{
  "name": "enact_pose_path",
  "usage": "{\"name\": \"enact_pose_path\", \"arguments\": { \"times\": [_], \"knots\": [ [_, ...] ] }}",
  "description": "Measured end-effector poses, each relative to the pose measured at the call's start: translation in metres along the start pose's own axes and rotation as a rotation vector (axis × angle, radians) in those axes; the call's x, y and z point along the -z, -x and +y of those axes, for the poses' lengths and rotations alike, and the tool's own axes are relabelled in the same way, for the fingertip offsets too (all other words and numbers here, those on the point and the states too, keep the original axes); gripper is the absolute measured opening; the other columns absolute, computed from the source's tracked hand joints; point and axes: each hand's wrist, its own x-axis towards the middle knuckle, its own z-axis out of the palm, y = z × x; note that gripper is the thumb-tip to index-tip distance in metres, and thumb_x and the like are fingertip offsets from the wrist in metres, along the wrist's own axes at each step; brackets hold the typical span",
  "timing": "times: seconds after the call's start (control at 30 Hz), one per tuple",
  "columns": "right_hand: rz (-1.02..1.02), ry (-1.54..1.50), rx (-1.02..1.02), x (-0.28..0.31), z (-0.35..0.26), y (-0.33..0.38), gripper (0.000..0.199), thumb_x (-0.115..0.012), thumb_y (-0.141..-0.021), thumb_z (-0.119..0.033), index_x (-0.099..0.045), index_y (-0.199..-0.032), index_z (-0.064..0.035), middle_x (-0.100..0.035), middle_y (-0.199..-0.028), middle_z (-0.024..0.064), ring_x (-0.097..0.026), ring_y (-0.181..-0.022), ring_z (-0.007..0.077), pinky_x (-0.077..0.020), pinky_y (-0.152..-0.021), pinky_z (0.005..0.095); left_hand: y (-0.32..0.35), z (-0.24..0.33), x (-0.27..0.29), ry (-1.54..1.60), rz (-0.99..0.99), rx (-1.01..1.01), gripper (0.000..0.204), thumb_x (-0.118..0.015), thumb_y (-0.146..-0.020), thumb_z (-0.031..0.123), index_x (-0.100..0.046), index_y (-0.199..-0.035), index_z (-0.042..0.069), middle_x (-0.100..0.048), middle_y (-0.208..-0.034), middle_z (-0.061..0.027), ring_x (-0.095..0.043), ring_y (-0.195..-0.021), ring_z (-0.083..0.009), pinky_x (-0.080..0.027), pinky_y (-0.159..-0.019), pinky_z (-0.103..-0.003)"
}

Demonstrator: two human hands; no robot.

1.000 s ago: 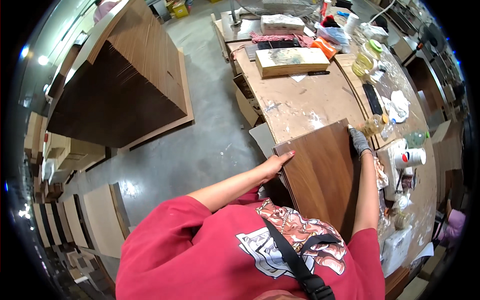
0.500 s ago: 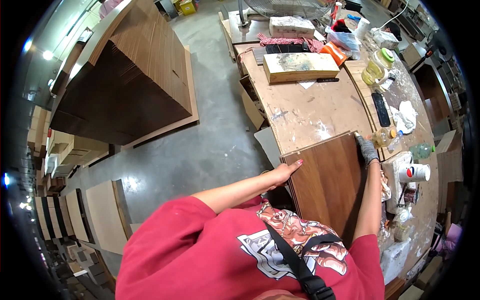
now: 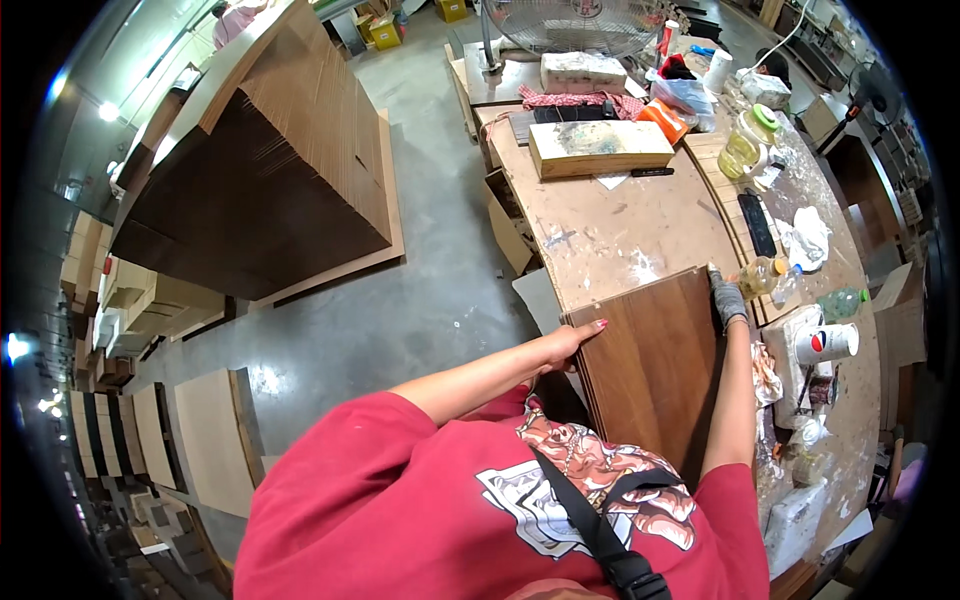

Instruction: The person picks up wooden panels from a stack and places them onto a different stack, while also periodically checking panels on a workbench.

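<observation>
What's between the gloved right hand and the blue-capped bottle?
In the head view, a yellowish bottle is between the right hand and the blue-capped bottle.

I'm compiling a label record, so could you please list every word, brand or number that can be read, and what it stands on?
White cup: round red-and-blue emblem; I don't repeat brands.
Red shirt: printed picture; any lettering is too small to read.
Fan: centre badge, too small to read.

No txt legible; white cup (image 3: pixel 838 342) w/ round logo (part red).
</observation>
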Motion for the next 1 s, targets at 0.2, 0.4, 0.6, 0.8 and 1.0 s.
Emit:
{"name": "enact_pose_path", "arguments": {
  "times": [0.2, 0.4, 0.6, 0.8, 1.0],
  "knots": [
    [0.194, 0.214, 0.098, 0.03, -0.05, 0.09, 0.065, -0.027, -0.093, -0.052, -0.05, -0.125, -0.0005, -0.049, -0.127, 0.0234, -0.043, -0.122, 0.0351, -0.0334, -0.102, 0.0421, 0.011, -0.007, 0.001, 0.025, -0.087, 0.015, 0.062, -0.062, -0.077, 0.059, -0.054, -0.121, 0.017, -0.057, -0.114, 0.0006, -0.05, -0.098, -0.0144, -0.039, -0.08, -0.032],
    [0.291, 0.422, 0.16, 0.017, -0.037, 0.225, 0.078, -0.024, -0.093, -0.055, -0.02, -0.14, 0.0071, -0.016, -0.148, 0.0239, -0.015, -0.138, 0.0335, -0.0097, -0.113, 0.0422, -0.012, -0.017, 0.019, -0.1, 0.141, -0.059, 0.067, -0.071, -0.062, 0.063, -0.059, -0.108, 0.015, -0.054, -0.106, -0.0059, -0.047, -0.086, -0.0175, -0.038, -0.069, -0.03],
    [0.389, 0.285, 0.035, 0.026, 0.039, 0.412, 0.071, -0.045, -0.091, -0.045, -0.025, -0.138, 0.0054, -0.018, -0.148, 0.0218, -0.016, -0.138, 0.0325, -0.0102, -0.113, 0.0423, -0.029, 0.015, 0.062, -0.598, 0.566, -0.714, 0.063, -0.073, -0.07, 0.043, -0.057, -0.106, -0.006, -0.057, -0.107, -0.0222, -0.055, -0.102, -0.0345, -0.044, -0.088, -0.04],
    [0.481, 0.249, -0.811, 0.021, 0.184, 0.573, 0.075, -0.046, -0.09, -0.048, -0.024, -0.139, 0.0043, -0.018, -0.148, 0.0229, -0.017, -0.138, 0.0332, -0.0119, -0.112, 0.0432, -0.074, 0.066, 0.071, -0.902, 0.455, -0.493, 0.069, -0.052, -0.083, 0.058, -0.063, -0.095, -0.01, -0.064, -0.088, -0.0202, -0.061, -0.078, -0.0232, -0.047, -0.069, -0.037],
    [0.537, -0.615, -1.148, -0.026, 0.236, 0.683, 0.069, -0.049, -0.09, -0.047, -0.038, -0.131, 0.0074, -0.045, -0.132, 0.0245, -0.041, -0.125, 0.0315, -0.03, -0.105, 0.032, -0.083, 0.056, 0.005, -1.504, 0.483, -0.521, 0.091, -0.024, -0.088, 0.066, -0.056, -0.103, -0.018, -0.053, -0.105, -0.0394, -0.051, -0.11, -0.045, -0.037, -0.095, -0.041]
  ]
}}
